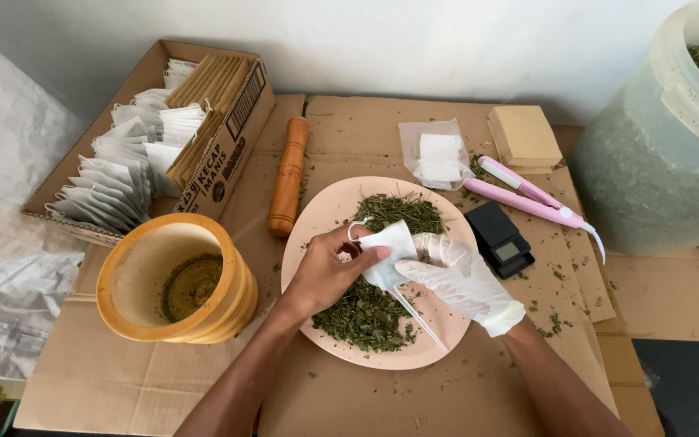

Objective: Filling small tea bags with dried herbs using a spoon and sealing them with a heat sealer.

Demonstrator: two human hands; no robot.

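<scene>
Over the pink plate [317,243] in the middle of the cardboard-covered floor, both hands meet on a small white filter bag [388,252]. The bare left hand [325,275] pinches the bag's left edge between thumb and fingertips, its grip closed on the paper. The gloved right hand [459,279] closes on the bag's right side, fingers curled round it; a thin white strip or string [418,320] trails from the bag down towards the near rim of the plate. Whether the bag's mouth stands open cannot be told from here.

Dried green leaves [366,316] lie in two heaps on the plate, one far of the hands and one near.

The paper looks thin, and the two hands seem to pull opposite ways, so it could well tear at the seam if they tug too hard. A tilt of the bag would likely shed leaves past the plate's rim onto the cardboard, where crumbs already lie scattered to the right. The trailing strip could drag through the near heap and catch bits of leaf.

To the left stands a yellow wooden mortar [173,279] with ground leaf inside, a wooden pestle [288,178] beyond it, and a cardboard box of filled bags [151,137] at far left. To the right sit a small black scale [500,239] and a pink sealing iron [527,198].
</scene>
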